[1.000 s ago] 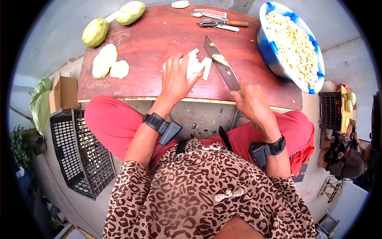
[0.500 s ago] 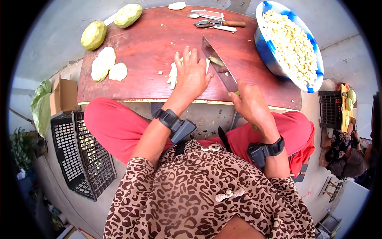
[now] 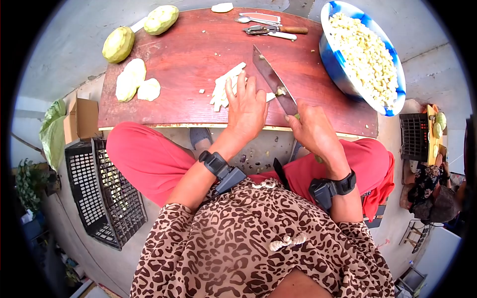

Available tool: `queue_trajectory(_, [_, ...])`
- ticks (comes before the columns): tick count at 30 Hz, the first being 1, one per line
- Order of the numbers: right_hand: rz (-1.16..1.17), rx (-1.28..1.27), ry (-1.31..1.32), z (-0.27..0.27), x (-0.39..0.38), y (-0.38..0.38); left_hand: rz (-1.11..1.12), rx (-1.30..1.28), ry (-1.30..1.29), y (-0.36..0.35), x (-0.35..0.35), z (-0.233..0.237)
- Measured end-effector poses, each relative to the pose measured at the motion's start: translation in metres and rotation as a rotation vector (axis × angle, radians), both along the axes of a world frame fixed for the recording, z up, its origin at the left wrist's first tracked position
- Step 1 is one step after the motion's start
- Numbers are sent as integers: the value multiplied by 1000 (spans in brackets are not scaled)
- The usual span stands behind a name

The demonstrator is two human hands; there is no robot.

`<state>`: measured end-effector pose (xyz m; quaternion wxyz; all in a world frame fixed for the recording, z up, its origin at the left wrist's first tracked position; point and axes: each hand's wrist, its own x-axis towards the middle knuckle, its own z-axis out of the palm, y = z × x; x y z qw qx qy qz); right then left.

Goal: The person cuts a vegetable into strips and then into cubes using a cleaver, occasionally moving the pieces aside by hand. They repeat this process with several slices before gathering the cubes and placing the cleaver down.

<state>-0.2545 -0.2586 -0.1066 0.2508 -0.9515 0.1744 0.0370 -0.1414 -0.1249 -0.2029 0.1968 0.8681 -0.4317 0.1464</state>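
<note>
My right hand [image 3: 313, 123] is wrapped round the handle end of a large kitchen knife [image 3: 272, 74], its broad blade slanting up to the left over the board. Bits of pale vegetable cling to the blade. My left hand [image 3: 247, 108] rests just left of the knife, fingers bent and apart, palm down. Its fingertips touch or hover over a pile of pale cut vegetable strips [image 3: 223, 88]; what lies under the palm is hidden. One strip's end [image 3: 270, 96] shows between that hand and the blade. Flat vegetable slices [image 3: 131, 79] lie farther left on the red tabletop [image 3: 179, 94].
Two peeled pale-green vegetables [image 3: 118, 44] sit at the back left. Peelers [image 3: 276, 31] and a spoon [image 3: 243, 19] lie at the back. A blue-and-white basin [image 3: 340, 74] heaped with diced pieces [image 3: 365, 54] stands right. A black crate [image 3: 87, 188] is lower left; another person [image 3: 431, 186] sits far right.
My left hand has slid right and toward me off the strips, its flat fingers now bent, uncovering more of the pile. The right hand and knife have barely moved.
</note>
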Motion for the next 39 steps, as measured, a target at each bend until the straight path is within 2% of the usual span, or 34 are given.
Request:
queue_trajectory(8, [5,-16,2,-3,1,-1,44,-45,-24,-3,9,-4])
queue_trajectory(11, [5,-23,1,-4,1,-2,40,29,-46,-10,13,-5])
queue_trajectory(20, [-12,-12,-8,-2,2,1,-136,150,-80,-11,36,5])
queue_trajectory(27, [-22,-19,-13,1,2,0,-133,17,-121,-11,48,15])
queue_trajectory(31, [-28,1,-28,1,3,1,-111,-282,-77,-6,67,31])
queue_trajectory(39, [-31,13,-10,2,3,1,-51,-630,403,8,87,55])
